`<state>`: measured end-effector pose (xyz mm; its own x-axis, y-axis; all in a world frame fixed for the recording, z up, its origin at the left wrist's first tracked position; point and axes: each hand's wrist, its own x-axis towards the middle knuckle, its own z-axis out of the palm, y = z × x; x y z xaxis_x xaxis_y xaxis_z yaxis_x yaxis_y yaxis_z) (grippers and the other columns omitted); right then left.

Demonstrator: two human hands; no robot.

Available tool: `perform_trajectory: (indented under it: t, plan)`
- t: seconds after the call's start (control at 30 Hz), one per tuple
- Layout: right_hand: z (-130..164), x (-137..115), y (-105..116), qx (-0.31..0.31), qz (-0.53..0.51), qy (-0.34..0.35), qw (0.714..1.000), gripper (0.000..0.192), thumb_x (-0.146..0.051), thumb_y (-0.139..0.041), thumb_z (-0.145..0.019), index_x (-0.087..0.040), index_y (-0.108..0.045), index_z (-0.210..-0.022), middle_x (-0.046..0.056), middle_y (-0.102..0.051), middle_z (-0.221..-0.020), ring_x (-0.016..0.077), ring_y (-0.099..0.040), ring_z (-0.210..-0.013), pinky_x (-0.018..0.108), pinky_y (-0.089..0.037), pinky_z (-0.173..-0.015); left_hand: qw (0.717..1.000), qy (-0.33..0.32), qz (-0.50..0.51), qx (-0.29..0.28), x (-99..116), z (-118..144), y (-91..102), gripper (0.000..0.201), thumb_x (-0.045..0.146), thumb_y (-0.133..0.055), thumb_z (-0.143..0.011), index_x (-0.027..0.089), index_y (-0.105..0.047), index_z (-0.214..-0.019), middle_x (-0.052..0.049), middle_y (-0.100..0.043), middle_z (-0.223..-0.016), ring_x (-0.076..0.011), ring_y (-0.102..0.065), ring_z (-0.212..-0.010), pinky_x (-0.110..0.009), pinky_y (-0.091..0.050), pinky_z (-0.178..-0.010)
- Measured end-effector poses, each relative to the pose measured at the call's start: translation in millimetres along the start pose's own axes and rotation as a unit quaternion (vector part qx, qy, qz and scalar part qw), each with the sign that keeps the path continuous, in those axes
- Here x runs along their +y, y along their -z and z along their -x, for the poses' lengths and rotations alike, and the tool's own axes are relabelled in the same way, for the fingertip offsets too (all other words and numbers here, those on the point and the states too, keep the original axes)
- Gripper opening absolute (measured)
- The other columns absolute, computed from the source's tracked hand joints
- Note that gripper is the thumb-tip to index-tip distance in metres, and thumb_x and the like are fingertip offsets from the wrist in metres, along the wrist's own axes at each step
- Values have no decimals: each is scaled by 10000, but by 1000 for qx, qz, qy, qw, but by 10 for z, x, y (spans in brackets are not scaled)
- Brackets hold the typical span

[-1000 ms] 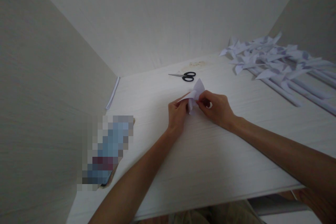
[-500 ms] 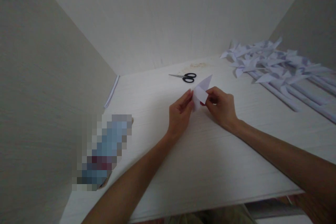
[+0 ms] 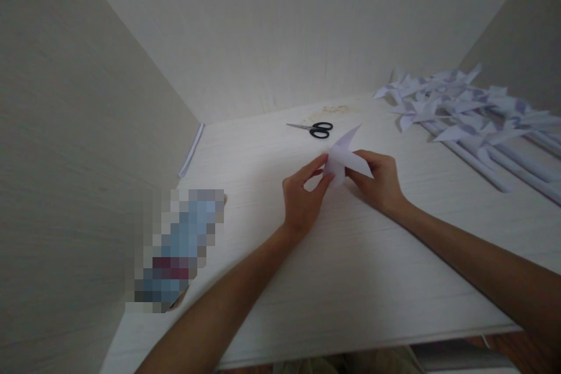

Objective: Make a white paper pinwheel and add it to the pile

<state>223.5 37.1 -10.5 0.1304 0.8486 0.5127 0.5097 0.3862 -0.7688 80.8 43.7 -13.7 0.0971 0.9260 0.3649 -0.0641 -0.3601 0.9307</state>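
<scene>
Folded paper now spread wider, new flap rightward.

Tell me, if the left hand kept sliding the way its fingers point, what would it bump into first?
The left hand already pinches the folded paper, so that comes first. Beyond it, probably the paper pinwheels, though depth is unclear.

Pale wood-grain tabletop is sitting boxed in by matching panels: left wall filling the left of the frame, back wall across the top, right wall peeking in upper right. Soft light is falling on the middle.
</scene>
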Motion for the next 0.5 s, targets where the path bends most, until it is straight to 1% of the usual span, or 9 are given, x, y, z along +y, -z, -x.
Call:
perform_trajectory:
  t: [0.07, 0.17, 0.3, 0.4, 0.5]
  plan:
    - [2, -3, -3, 1, -16, -9, 1000, 115, -184, -535, -659, -158, -587, -560, 1, -596, -544, 121, -519, -503, 234, -399, -473, 1000, -6, -14, -6, 1, -4, 6, 317, 197, -652, -654, 239, -653, -969, -27, -645, -1033, -171, -609, -884, -327, -466, -860]
    - [9, 6, -11, 2, -9, -9, 1000, 135, -180, -538, -674, -154, -598, -555, -4, -587, -526, 116, -515, -492, 226, -390, -459, 999, -17, -24, -15, 18, -10, 11, 299, 200, -636, -671, 239, -653, -966, -32, -639, -1043, -171, -599, -900, -321, -472, -844]
    - [9, 30, -27, 3, 1, 3, 1000, 165, -165, -530, -688, -153, -586, -533, -12, -563, -499, 111, -509, -480, 216, -383, -442, 998, -42, -52, -20, 47, -16, 12, 287, 191, -627, -681, 235, -655, -964, -46, -644, -1023, -159, -604, -856, -294, -494, -768]
    - [1, 54, -33, -4, -18, 5, 1000, 164, -155, -522, -694, -156, -589, -545, -12, -577, -520, 109, -518, -489, 215, -399, -449, 995, -68, -74, -20, 43, -27, 17, 292, 183, -629, -677, 239, -651, -963, -56, -630, -1057, -156, -599, -859, -281, -503, -712]
    - [-14, 84, -34, -13, -46, -10, 999, 181, -163, -537, -686, -154, -576, -510, -16, -556, -478, 97, -495, -446, 208, -393, -422, 991, -94, -87, -22, 16, -42, 28, 307, 185, -646, -659, 242, -646, -961, -61, -617, -1088, -143, -605, -805, -274, -511, -647]
